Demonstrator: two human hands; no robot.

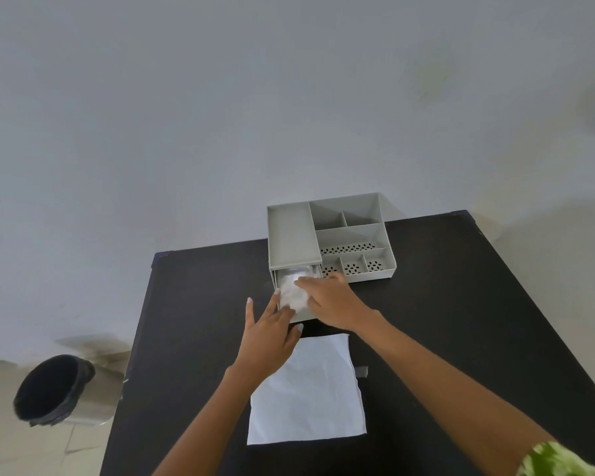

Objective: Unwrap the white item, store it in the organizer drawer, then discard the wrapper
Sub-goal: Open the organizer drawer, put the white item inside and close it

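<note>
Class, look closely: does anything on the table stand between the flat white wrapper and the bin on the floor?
Nothing visible does. The wrapper lies flat on the table; bare tabletop runs left to the edge, and the bin stands open on the floor beyond.

No legible text, label, brand, number or sign is appearing on any surface. The grey organizer beyond the hands is showing only plain walls and a perforated dot pattern. The white sheet lying below the hands, between the forearms, is showing no print. The bin well to the left of the left hand is displaying no marking.
</note>
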